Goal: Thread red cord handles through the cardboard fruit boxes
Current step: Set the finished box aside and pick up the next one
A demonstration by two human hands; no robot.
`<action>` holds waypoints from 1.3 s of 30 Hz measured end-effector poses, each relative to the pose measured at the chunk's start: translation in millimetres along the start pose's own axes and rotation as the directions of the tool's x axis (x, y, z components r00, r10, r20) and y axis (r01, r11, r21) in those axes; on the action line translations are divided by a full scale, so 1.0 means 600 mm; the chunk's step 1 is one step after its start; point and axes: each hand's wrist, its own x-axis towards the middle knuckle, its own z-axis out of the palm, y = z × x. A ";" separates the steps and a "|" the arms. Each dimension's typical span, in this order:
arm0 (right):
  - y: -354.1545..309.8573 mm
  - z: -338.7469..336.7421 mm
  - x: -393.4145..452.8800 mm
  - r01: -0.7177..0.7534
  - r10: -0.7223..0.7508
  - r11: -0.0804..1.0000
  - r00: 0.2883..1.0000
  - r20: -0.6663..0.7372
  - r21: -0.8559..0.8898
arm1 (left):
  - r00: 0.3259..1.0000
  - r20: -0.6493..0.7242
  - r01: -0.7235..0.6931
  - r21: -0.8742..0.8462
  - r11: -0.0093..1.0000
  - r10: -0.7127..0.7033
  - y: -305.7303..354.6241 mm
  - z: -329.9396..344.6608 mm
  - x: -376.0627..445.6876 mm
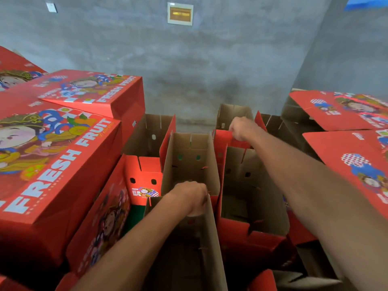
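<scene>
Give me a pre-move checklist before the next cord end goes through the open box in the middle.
1. Left hand at the near wall of the open brown box: ok, fingers curled over its edge.
2. Red cord in that hand: cannot tell, only a short red bit shows beside the knuckles.
3. Right hand steadying the neighbouring box: ok, it grips the red flap.
4. Handle holes on the far wall unblocked: ok, both visible.
5. Earlier cord ends seated: cannot tell, too small.
6. Closed FRESH FRUIT boxes stacked beside: ok, not leaning into the work box.
</scene>
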 end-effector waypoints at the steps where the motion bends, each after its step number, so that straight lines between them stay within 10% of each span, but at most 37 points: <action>1: 0.013 -0.014 -0.008 -0.003 0.003 1.000 1.000 -0.005 -0.031 | 1.000 0.001 0.000 0.003 1.000 0.000 -0.002 0.000 -0.003; 14: 0.082 -0.007 -0.089 0.016 0.010 0.990 0.982 0.189 -0.138 | 0.999 -0.025 -0.029 0.102 0.994 0.031 0.005 -0.059 0.095; 22: 0.069 0.006 -0.132 0.043 -0.026 0.995 0.981 0.190 -0.087 | 0.874 -0.479 0.012 0.202 0.979 0.088 -0.048 -0.070 0.149; 26: 0.035 -0.008 -0.140 0.102 -0.104 0.994 0.994 -0.040 -0.046 | 0.759 -0.651 0.024 0.003 1.000 -0.016 -0.119 -0.100 0.113; 30: -0.049 -0.004 -0.137 0.329 -0.311 0.938 0.938 -0.155 0.110 | 0.847 -0.486 0.164 -0.150 0.975 -0.217 -0.195 -0.111 0.074; 35: -0.152 0.041 -0.146 0.423 -0.416 0.905 0.903 -0.107 0.051 | 0.931 -0.191 0.336 0.109 0.936 -0.312 -0.234 -0.085 0.059; 39: -0.180 0.064 -0.165 0.421 -0.417 0.906 0.906 -0.067 0.052 | 0.907 -0.314 0.360 0.236 0.903 -0.280 -0.223 -0.062 0.058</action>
